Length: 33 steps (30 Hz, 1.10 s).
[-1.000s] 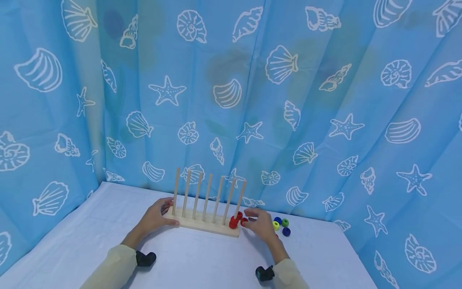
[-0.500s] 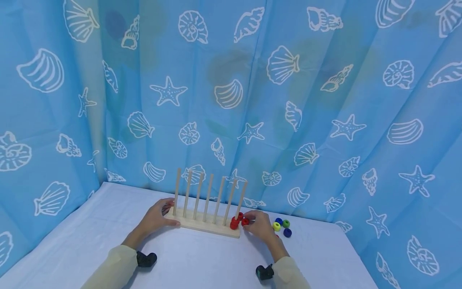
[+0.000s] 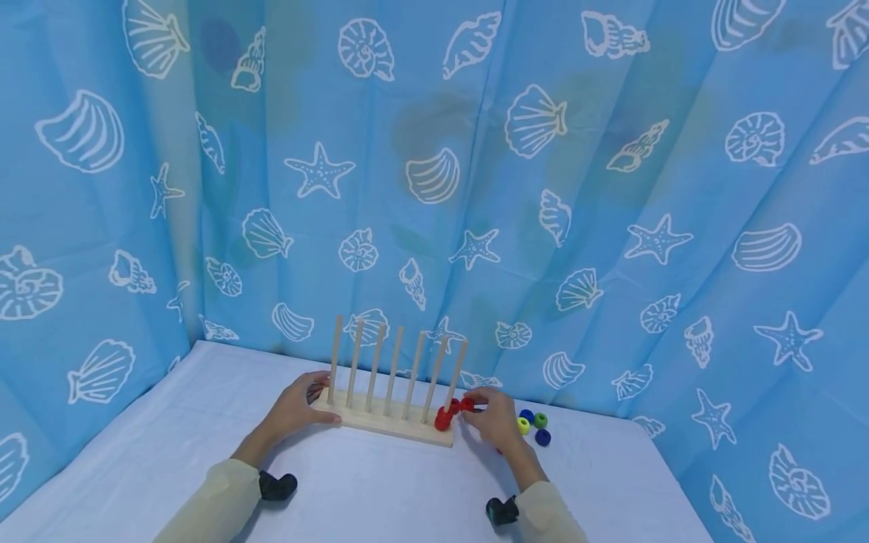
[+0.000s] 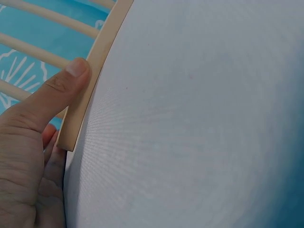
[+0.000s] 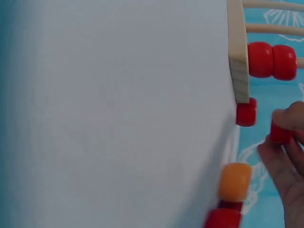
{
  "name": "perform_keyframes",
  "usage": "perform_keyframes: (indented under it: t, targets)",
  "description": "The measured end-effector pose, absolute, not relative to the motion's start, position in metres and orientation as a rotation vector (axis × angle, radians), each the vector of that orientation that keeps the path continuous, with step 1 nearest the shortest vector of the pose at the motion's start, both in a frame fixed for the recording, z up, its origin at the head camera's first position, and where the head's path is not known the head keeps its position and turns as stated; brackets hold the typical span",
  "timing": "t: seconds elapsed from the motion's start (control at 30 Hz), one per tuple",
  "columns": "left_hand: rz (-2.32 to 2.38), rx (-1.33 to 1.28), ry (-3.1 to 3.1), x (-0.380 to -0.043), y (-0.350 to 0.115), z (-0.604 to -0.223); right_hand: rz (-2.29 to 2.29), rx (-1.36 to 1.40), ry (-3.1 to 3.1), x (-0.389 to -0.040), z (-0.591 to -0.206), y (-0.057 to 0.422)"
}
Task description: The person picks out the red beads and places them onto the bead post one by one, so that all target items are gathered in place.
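A wooden peg stand point(image 3: 387, 424) with several upright pegs rests on the white table. My left hand point(image 3: 292, 411) grips its left end; in the left wrist view the thumb point(image 4: 71, 78) lies on the base and the other fingers are partly hidden. My right hand point(image 3: 494, 418) pinches a red bead point(image 5: 281, 134) between thumb and fingers, just off the stand's right end. Two red beads point(image 5: 271, 61) are stacked on the rightmost peg. Another red bead point(image 5: 246, 114) lies beside the base's right end, apart from the held one.
Right of my right hand lie loose beads: blue point(image 3: 543, 437), green point(image 3: 540, 420) and yellow point(image 3: 523, 425) among them. The right wrist view shows an orange-looking bead point(image 5: 234, 182) and a red one below it. A blue shell-patterned curtain point(image 3: 434, 226) hangs behind the table.
My right hand has moved slightly up and away with the red bead, which now appears higher in the head view. My left hand keeps its grip on the stand.
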<state>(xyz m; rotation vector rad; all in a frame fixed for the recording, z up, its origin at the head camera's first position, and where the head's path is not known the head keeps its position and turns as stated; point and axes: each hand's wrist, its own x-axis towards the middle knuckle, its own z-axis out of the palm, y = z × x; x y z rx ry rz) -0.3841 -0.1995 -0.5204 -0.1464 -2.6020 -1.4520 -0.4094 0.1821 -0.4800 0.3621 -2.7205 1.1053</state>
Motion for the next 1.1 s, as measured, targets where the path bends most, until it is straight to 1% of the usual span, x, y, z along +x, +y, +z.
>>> perform_keyframes:
  t: [0.3,0.5,0.73,0.97,1.1]
  targets:
    - [-1.448,-0.158,-2.592,-0.380,-0.198,-0.516,1.329,0.333,-2.539,-0.405,-0.446,0.179]
    - [-1.460,-0.150,-2.588,-0.379,-0.197,-0.518,1.412,0.469,-2.381,-0.398,-0.409,0.179]
    - [-1.417,-0.148,-2.605,-0.381,-0.197,-0.519,1.398,0.673,-2.203,-0.387,-0.366,0.178]
    - [-1.417,-0.149,-2.606,-0.383,-0.198,-0.520,1.385,0.718,-2.137,-0.380,-0.348,0.169]
    - [-1.421,-0.146,-2.605,-0.383,-0.197,-0.520,1.381,0.765,-2.124,-0.365,-0.336,0.159]
